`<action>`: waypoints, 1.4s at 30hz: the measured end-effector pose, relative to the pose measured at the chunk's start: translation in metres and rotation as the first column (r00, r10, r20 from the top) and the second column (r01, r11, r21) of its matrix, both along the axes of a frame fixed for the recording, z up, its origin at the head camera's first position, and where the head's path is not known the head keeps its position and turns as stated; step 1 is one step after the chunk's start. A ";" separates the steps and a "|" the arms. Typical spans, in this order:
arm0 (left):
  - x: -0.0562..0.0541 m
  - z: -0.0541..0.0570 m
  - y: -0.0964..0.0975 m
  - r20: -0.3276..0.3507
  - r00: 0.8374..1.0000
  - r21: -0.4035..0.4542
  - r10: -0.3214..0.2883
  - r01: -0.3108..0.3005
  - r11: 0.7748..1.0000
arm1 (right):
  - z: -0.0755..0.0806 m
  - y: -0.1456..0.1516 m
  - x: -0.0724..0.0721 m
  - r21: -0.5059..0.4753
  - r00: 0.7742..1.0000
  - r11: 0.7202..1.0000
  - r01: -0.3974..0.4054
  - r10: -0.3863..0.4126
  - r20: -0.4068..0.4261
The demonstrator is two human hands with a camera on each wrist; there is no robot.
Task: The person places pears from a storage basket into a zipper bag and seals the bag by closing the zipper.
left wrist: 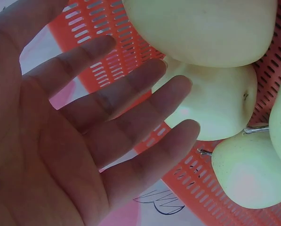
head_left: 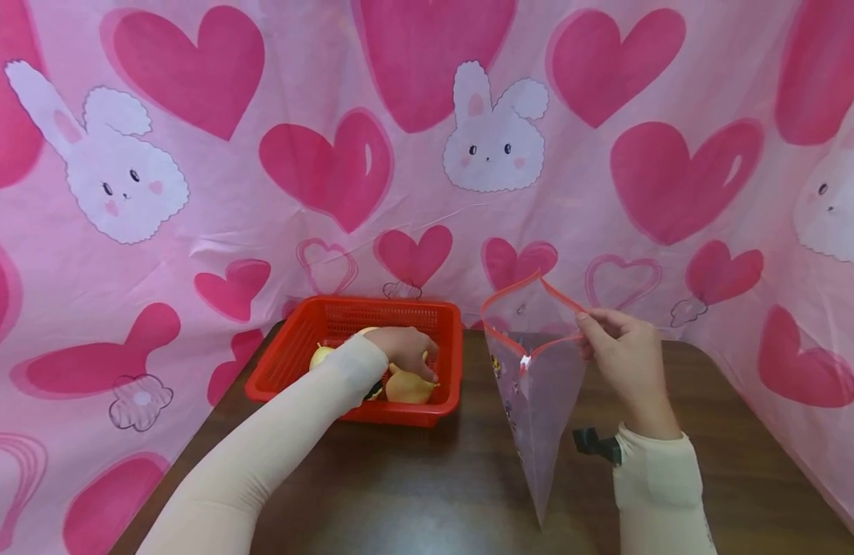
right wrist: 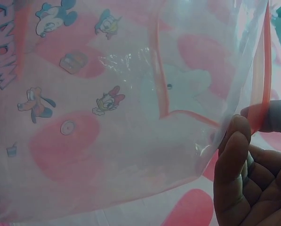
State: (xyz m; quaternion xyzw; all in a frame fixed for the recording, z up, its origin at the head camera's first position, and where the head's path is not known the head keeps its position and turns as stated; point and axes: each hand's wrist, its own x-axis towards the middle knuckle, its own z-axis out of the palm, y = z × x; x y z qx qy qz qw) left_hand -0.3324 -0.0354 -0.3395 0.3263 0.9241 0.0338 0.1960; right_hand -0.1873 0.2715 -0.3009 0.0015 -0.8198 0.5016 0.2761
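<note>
In the head view my left hand (head_left: 408, 348) reaches into a red plastic basket (head_left: 260, 383), over several pale yellow pears. One pear (head_left: 409, 388) lies just below its fingers, another pear (head_left: 321, 355) to the left of the wrist. The left wrist view shows this hand's fingers extended and spread beside the pears (left wrist: 253, 172), nothing in the palm. My right hand (head_left: 624, 358) pinches the red-edged rim of a clear zip bag (head_left: 548, 416) between thumb and fingers. The bag's mouth gapes upward, its pointed lower end hanging down; cartoon figures are printed on its side (right wrist: 107, 155).
The basket and bag are at a brown wooden table (head_left: 427, 486). A pink cloth (head_left: 413, 193) with hearts and rabbits rises behind and at both sides. A dark camera mount (head_left: 596, 445) sticks out from the right sleeve, near the bag.
</note>
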 end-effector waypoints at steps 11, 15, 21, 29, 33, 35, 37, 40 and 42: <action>-0.003 -0.005 0.008 0.044 0.999 -0.036 0.012 -0.011 0.999 | -0.001 0.002 0.002 0.001 1.000 1.000 0.006 -0.006 0.013; -0.004 -0.009 0.008 0.078 0.996 -0.037 0.041 -0.038 0.999 | 0.000 0.001 0.001 -0.005 1.000 1.000 0.005 -0.005 -0.002; -0.006 -0.013 0.006 0.138 0.987 -0.027 0.088 -0.085 0.996 | 0.000 0.001 0.000 -0.004 1.000 1.000 0.004 -0.004 -0.005; -0.010 -0.016 0.006 0.168 0.984 -0.049 0.058 -0.051 0.998 | 0.001 0.001 0.000 -0.008 1.000 1.000 0.002 -0.002 -0.021; -0.010 -0.015 0.007 0.189 0.980 -0.070 0.056 -0.043 0.997 | 0.001 0.002 -0.001 -0.005 1.000 1.000 0.001 -0.001 -0.020; -0.009 -0.015 0.007 0.201 0.979 -0.081 0.045 -0.029 0.996 | 0.001 0.002 0.000 0.002 1.000 1.000 0.002 -0.002 -0.009; -0.009 -0.016 0.006 0.211 0.977 -0.089 0.036 -0.017 0.996 | 0.001 0.002 0.000 0.003 1.000 1.000 0.005 -0.005 0.001; -0.009 -0.016 0.006 0.221 0.975 -0.109 0.036 -0.012 0.994 | 0.001 0.002 0.000 0.000 1.000 1.000 0.008 -0.008 0.008; -0.009 -0.016 0.006 0.218 0.975 -0.128 0.047 -0.019 0.992 | 0.001 0.001 -0.001 -0.005 1.000 1.000 0.010 -0.010 0.004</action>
